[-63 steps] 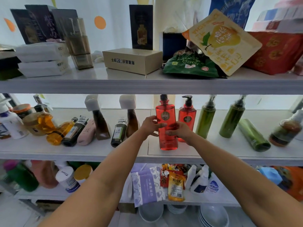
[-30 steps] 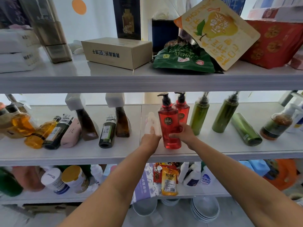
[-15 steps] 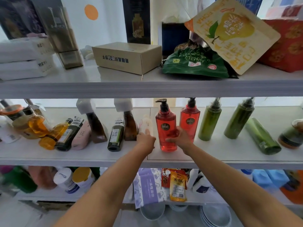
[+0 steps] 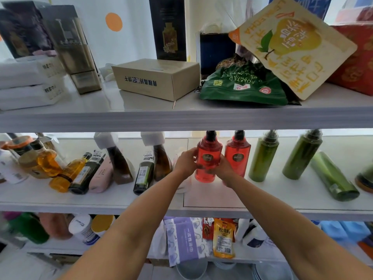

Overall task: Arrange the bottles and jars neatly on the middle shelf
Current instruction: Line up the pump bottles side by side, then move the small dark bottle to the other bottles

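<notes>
Both bare forearms reach up from the lower corners and converge toward the middle, wrists nearly straight. The left hand (image 4: pixel 186 161) wraps the left side of a red bottle (image 4: pixel 209 153), thumb toward the camera and fingers curled round it. The right hand (image 4: pixel 223 168) grips the bottle's right side a little lower, its fingers curled across the front.

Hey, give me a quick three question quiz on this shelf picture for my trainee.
1. True or false: both the left hand and right hand grip the front red bottle.
2. The green bottle lying flat is: A) on the bottom shelf, B) right of the standing green bottles, C) on the top shelf.
3. How many red bottles are on the middle shelf?
Key: 1 true; 2 B; 3 two.
</notes>
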Motion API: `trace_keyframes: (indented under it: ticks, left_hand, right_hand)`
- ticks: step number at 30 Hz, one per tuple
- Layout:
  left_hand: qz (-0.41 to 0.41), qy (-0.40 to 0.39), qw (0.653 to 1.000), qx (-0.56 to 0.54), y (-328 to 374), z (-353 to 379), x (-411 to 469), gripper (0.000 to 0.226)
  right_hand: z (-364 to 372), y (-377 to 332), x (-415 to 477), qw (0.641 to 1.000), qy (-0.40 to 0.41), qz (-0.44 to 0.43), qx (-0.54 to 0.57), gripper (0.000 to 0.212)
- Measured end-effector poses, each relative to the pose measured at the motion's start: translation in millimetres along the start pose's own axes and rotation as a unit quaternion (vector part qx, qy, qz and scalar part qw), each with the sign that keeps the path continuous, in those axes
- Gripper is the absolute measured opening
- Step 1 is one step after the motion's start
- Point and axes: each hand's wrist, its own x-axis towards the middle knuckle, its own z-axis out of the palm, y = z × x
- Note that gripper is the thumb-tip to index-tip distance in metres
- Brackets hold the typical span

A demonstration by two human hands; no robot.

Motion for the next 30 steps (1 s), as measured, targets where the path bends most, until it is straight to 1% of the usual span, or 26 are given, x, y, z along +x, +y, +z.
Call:
trace_keyframes:
  ticks: [2, 5, 9, 11, 14, 16, 18, 19, 21, 23, 25, 28, 30]
  left_hand:
    - [-0.008, -0.001, 1.000, 0.015, -4.4, 5.0, -0.5, 0.044]
    - [-0.028, 0.007, 1.000, 0.012, -11.2, 12.8, -4.0, 0.044]
    - [-0.038, 0.003, 0.999, 0.013, -9.7, 14.0, -3.8, 0.045]
    - [-0.053, -0.004, 0.999, 0.010, -9.4, 13.8, -4.5, 0.050]
    - [-0.075, -0.036, 0.996, 0.027, -12.5, 14.0, -9.6, 0.061]
    - [-0.057, -0.050, 0.995, 0.068, -14.9, 13.6, -17.7, 0.068]
    - [-0.022, -0.047, 0.988, 0.147, -20.7, 13.5, -28.7, 0.075]
    - [-0.012, -0.048, 0.978, 0.201, -25.6, 13.7, -34.1, 0.081]
    - [-0.010, -0.062, 0.956, 0.285, -36.3, 14.5, -44.7, 0.092]
    - [-0.017, -0.080, 0.944, 0.319, -45.1, 14.3, -53.5, 0.097]
    - [-0.030, -0.099, 0.941, 0.322, -50.1, 12.8, -63.1, 0.102]
    - [-0.044, -0.115, 0.941, 0.315, -54.2, 8.3, -78.7, 0.108]
    - [-0.053, -0.121, 0.941, 0.313, -55.3, 3.3, -89.8, 0.111]
  right_hand:
    - [1.2, 1.4, 1.0, 1.000, -0.001, 0.016, -0.025, 0.046]
    - [2.1, 4.2, 2.5, 0.998, -0.005, 0.036, -0.042, 0.050]
    - [5.8, 4.5, 8.0, 0.992, -0.004, 0.050, -0.111, 0.046]
    - [6.4, 4.7, 7.5, 0.991, -0.008, 0.061, -0.119, 0.050]
    - [7.4, 5.2, -2.9, 0.990, -0.025, 0.078, -0.119, 0.052]
    - [7.3, 6.4, -13.8, 0.984, -0.038, 0.101, -0.143, 0.052]
    - [6.8, 8.3, -26.3, 0.973, -0.063, 0.110, -0.193, 0.046]
    - [6.0, 10.1, -32.7, 0.963, -0.073, 0.114, -0.231, 0.046]
    - [5.1, 13.7, -46.0, 0.933, -0.084, 0.121, -0.327, 0.051]
    - [6.5, 17.3, -56.3, 0.903, -0.102, 0.118, -0.401, 0.058]
    - [11.0, 22.7, -61.9, 0.886, -0.123, 0.108, -0.433, 0.067]
    - [22.7, 23.2, -70.3, 0.884, -0.166, 0.044, -0.436, 0.083]
    - [31.7, 20.7, -75.4, 0.879, -0.196, 0.000, -0.434, 0.090]
